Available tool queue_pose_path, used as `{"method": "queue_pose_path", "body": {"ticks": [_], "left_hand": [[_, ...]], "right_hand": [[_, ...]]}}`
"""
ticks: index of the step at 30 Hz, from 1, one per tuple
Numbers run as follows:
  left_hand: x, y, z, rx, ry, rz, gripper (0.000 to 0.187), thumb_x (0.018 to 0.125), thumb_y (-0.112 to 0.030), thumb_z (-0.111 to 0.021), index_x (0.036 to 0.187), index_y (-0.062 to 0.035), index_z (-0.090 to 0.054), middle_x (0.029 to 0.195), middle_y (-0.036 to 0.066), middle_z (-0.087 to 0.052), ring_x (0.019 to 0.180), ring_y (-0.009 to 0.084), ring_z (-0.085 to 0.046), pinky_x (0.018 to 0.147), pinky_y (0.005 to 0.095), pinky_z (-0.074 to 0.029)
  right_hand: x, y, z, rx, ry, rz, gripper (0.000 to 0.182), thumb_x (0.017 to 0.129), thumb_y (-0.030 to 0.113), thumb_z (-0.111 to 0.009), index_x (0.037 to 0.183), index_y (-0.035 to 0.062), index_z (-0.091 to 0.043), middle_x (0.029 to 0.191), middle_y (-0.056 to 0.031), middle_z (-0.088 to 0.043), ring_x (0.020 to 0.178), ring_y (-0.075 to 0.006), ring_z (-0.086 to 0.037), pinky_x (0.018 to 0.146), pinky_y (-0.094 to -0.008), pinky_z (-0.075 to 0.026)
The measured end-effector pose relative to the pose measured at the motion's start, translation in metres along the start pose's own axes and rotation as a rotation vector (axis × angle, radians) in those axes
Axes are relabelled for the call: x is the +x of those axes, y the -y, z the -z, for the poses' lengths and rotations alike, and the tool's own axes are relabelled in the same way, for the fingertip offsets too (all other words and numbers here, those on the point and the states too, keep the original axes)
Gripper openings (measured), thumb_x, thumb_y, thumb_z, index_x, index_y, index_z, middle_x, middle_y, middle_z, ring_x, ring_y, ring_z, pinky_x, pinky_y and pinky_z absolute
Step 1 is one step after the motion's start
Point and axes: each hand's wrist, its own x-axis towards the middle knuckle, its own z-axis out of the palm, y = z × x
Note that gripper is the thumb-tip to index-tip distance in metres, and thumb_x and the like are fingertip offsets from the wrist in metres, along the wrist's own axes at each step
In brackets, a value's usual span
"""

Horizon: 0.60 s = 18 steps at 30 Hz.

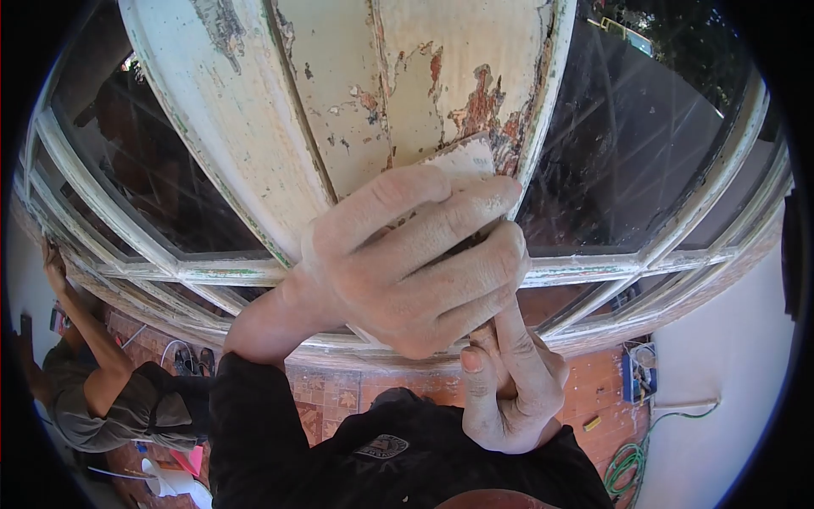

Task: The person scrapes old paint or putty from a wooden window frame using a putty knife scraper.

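Observation:
My left hand [407, 263], dusty, reaches in from the left and is closed with its fingers laid across a scraper. The scraper's flat, whitish blade [466, 161] sticks out above the fingers. Its edge lies against a weathered wooden panel [348, 76] with cream paint. Reddish-brown patches show where paint has flaked off near the blade. Lower down, my right hand [521, 403] is wrapped round what looks like the scraper's brown handle, thumb and forefinger pointing up. Most of the handle is hidden by both hands.
Glass panes [627, 153] in peeling white bars flank the panel. At the left, another person [102, 394] has an arm raised to the frame. A blue toolbox [639, 373], a green hose [626, 468] and a yellow block [592, 422] lie on the tiled floor.

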Motion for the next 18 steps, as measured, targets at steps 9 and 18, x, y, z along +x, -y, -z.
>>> {"method": "queue_pose_path", "body": {"ticks": [9, 18], "left_hand": [[0.005, 0.004, -0.002, -0.076, -0.053, 0.089, 0.026, 0.077, -0.044, -0.076, 0.073, -0.0183, -0.074, 0.070, -0.011, -0.067, 0.083, 0.0106, -0.074, 0.065, 0.0249, -0.038], [0.003, 0.003, -0.001, -0.096, 0.022, 0.032, 0.033, 0.087, -0.047, -0.069, 0.068, -0.0199, -0.070, 0.071, -0.010, -0.067, 0.081, 0.0094, -0.073, 0.067, 0.0258, -0.035]], "right_hand": [[0.007, -0.002, -0.007, 0.113, -0.016, -0.022, 0.049, 0.086, 0.003, -0.072, 0.128, -0.0153, -0.058, 0.077, -0.0175, -0.072, 0.052, -0.0165, -0.060, 0.053, -0.0277, -0.046], [0.001, 0.006, -0.002, 0.042, 0.043, -0.043, 0.049, 0.087, 0.001, -0.070, 0.130, -0.0173, -0.056, 0.080, -0.0196, -0.073, 0.064, -0.0221, -0.069, 0.062, -0.0294, -0.053]]}}
